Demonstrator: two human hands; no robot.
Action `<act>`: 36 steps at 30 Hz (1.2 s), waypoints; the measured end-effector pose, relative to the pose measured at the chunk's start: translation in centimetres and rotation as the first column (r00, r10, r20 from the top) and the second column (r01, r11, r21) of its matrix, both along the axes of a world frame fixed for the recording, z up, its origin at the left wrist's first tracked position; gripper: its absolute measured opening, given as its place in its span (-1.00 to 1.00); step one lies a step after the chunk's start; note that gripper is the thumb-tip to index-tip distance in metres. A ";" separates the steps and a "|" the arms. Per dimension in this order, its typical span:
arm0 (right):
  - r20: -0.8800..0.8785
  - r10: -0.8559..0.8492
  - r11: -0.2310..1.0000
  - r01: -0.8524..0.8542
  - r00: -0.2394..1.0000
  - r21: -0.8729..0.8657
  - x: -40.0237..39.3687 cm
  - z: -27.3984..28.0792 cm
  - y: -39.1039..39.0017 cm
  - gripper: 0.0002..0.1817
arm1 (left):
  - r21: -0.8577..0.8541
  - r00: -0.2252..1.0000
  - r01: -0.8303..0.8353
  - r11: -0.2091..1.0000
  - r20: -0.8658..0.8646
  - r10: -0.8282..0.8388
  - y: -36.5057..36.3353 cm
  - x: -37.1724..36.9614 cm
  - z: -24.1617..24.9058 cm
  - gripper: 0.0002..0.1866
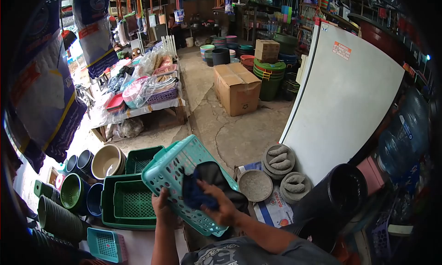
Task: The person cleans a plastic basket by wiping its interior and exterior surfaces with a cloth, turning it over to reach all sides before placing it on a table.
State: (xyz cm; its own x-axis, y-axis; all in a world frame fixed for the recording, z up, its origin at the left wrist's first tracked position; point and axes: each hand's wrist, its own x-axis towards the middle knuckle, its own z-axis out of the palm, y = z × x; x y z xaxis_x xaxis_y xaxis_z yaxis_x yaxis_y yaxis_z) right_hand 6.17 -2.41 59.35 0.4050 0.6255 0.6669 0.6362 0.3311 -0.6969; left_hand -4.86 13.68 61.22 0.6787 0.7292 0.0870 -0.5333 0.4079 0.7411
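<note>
A turquoise plastic basket (165, 170) with round holes is tilted on its side in front of me. My left hand (163, 206) grips its lower left edge, fingers closed on the rim. In my right hand (222, 206) is a dark blue cloth (199, 196), bunched up and pressed against the basket's perforated wall. A black, smooth-looking item (214, 173) shows just beyond the cloth and is partly covered by the basket and my right hand.
Green crates (131, 200) and stacked pots (108, 161) stand at the left. Stone mortars (255, 185) with pestles sit right of the basket, before a white refrigerator (343, 90). A cardboard box (237, 87) stands on the cracked floor, and a goods-laden table (152, 106) lies back left.
</note>
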 end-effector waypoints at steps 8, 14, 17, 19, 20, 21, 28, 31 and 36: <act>-0.706 0.008 0.998 -0.046 0.708 -0.034 6.6 1.7 2.9 -0.47 | 0.009 0.986 0.164 0.986 0.022 -0.164 -0.7 -1.2 1.4 -0.41; -0.013 0.092 0.993 -0.090 0.996 0.082 3.1 6.1 3.3 -0.48 | 0.023 0.972 0.231 0.973 0.043 -0.232 -0.1 -1.4 0.0 -0.40; -0.511 -0.120 0.991 0.073 0.851 -0.112 8.3 3.2 3.9 -0.47 | 0.056 0.974 0.218 0.974 0.054 -0.221 0.0 -2.1 0.6 -0.40; -0.386 -0.118 0.993 0.109 0.915 -0.045 7.5 0.6 3.8 -0.37 | -0.005 0.990 0.132 0.991 0.056 -0.131 0.2 -1.7 0.4 -0.38; -0.380 -0.116 0.993 0.106 0.918 -0.047 6.5 0.8 3.4 -0.37 | -0.007 0.990 0.128 0.992 0.063 -0.128 0.4 -1.3 0.6 -0.38; -0.102 -0.103 0.994 0.100 0.989 -0.034 4.4 1.6 2.8 -0.33 | 0.013 0.992 0.107 0.994 0.069 -0.108 0.5 -1.1 0.7 -0.38; -0.095 0.018 1.000 -0.019 0.995 -0.001 4.0 1.2 2.3 -0.40 | 0.026 0.998 0.057 0.998 0.034 -0.058 3.3 -1.9 -4.0 -0.34; -0.293 -0.300 0.934 0.218 0.908 -0.282 6.3 -0.1 2.4 -0.49 | 0.084 0.998 0.060 0.995 0.005 -0.061 2.3 -1.4 -3.2 -0.35; 0.174 -0.168 0.984 0.174 0.970 -0.021 -0.8 1.5 1.3 -0.41 | 0.078 0.991 -0.097 0.992 -0.083 0.103 1.3 0.0 -1.3 -0.42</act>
State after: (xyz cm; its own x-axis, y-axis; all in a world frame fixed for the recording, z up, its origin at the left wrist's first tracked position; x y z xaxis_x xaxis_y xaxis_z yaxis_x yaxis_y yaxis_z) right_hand 5.33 -1.15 60.88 0.3900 0.5819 0.7136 0.7920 0.1834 -0.5824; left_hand -4.87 14.97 59.96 0.6102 0.7874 0.0870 -0.5007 0.2982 0.8126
